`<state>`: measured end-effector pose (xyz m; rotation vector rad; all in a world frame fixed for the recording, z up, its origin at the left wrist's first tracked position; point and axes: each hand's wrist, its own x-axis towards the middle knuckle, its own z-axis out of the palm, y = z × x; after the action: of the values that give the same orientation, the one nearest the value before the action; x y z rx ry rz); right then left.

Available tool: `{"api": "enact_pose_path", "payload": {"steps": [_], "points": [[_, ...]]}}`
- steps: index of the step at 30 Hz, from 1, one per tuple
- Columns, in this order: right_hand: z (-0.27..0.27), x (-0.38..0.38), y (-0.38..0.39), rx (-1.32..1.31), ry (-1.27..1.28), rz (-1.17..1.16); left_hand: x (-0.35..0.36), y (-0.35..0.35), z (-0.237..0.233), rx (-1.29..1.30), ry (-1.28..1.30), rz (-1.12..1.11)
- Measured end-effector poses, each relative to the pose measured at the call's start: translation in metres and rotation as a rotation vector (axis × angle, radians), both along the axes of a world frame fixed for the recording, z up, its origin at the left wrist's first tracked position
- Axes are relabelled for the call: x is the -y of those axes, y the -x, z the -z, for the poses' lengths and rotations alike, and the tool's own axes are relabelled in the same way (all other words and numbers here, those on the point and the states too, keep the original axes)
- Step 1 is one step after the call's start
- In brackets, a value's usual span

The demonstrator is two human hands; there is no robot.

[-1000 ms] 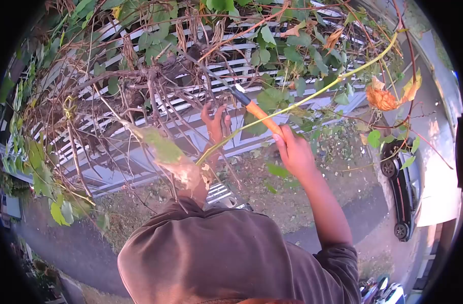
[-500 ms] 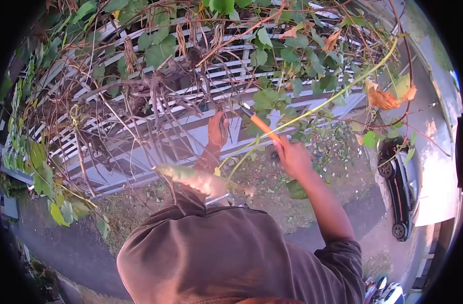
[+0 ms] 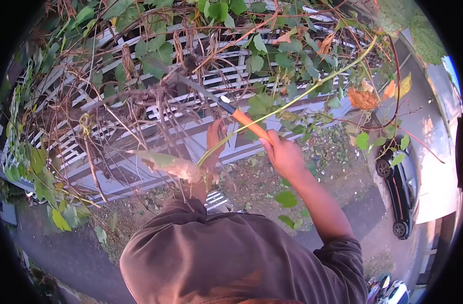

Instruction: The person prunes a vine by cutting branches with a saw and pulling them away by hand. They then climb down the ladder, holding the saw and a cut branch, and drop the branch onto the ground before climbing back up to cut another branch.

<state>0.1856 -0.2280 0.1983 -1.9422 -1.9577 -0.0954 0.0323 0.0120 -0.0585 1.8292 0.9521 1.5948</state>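
Observation:
My right hand (image 3: 285,153) is closed around the orange handle of a pruning saw (image 3: 245,121). Its blade points up and left, and the far part overlaps a knot of dry brown vine stems (image 3: 163,91). Below and left of the saw, my left hand (image 3: 216,133) is raised among the stems with its fingers curled at a thin woody stem, partly covered by twigs. A long green shoot (image 3: 312,88) crosses in front of the saw handle. Close to the camera, a pale blurred leaf (image 3: 173,166) hides part of my left forearm.
White slatted lattice (image 3: 231,66) stands behind the vines, with green leaves (image 3: 160,53) and dry orange leaves (image 3: 362,99) hanging over it. Far below, leaf litter covers the ground (image 3: 262,190). A dark car (image 3: 398,195) is parked at the right.
The saw has moved up and left with my right hand, and its blade now overlaps the stem knot. My left hand stays almost in place. The green shoot and blurred leaf have shifted left.

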Motion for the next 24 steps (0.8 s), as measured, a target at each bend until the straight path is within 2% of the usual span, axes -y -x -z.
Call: {"api": "enact_pose_path", "payload": {"steps": [1,2,3,5,6,7,8,10,11,13,15,17,18,19,21,23,24], "points": [[0.008,0.004,0.001,-0.005,0.021,0.003,0.016,0.005,-0.012,-0.172,-0.077,-0.066],[0.019,0.003,-0.002,-0.015,0.031,0.014,0.015,0.001,-0.013,-0.077,-0.155,-0.044],[0.033,0.002,-0.005,-0.029,0.041,0.028,0.021,0.008,-0.011,-0.083,-0.147,-0.039],[0.06,0.001,-0.03,-0.032,0.109,0.088,0.02,0.008,-0.016,-0.133,-0.301,-0.105],[0.069,0.005,-0.034,-0.052,0.155,0.159,0.019,0.006,0.014,-0.129,-0.043,0.027],[0.073,0.006,-0.035,-0.075,0.201,0.227,0.011,0.003,0.043,-0.128,-0.037,0.023],[0.06,-0.002,-0.033,-0.069,0.187,0.228,-0.01,-0.008,0.064,0.035,0.079,0.081],[0.04,0.011,-0.006,-0.061,0.195,0.159,0.017,-0.001,0.017,-0.215,-0.16,-0.057],[0.043,0.023,0.001,-0.072,0.225,0.164,0.029,-0.005,0.039,-0.228,-0.132,-0.047],[0.035,0.005,-0.004,0.02,-0.005,0.091,0.005,-0.02,0.058,0.186,0.166,0.213],[0.061,0.005,-0.023,0.015,-0.042,0.063,-0.001,-0.019,0.063,0.577,0.463,0.42],[0.082,0.0,-0.045,-0.02,0.137,0.15,0.005,-0.008,0.051,0.281,0.158,0.28],[0.073,-0.003,-0.04,-0.014,0.126,0.142,0.006,-0.004,0.041,0.165,0.015,0.208],[0.057,-0.002,-0.025,0.016,0.149,0.136,0.001,-0.003,0.035,0.166,0.007,0.198],[0.035,0.005,-0.003,0.028,0.179,0.137,0.007,0.003,0.025,-0.092,-0.089,0.025],[0.02,0.005,0.005,0.054,0.069,0.009,0.013,-0.007,0.014,-0.073,-0.061,0.057],[0.021,0.005,0.006,0.053,0.067,0.009,0.013,-0.016,0.011,0.431,0.301,0.333]]}}
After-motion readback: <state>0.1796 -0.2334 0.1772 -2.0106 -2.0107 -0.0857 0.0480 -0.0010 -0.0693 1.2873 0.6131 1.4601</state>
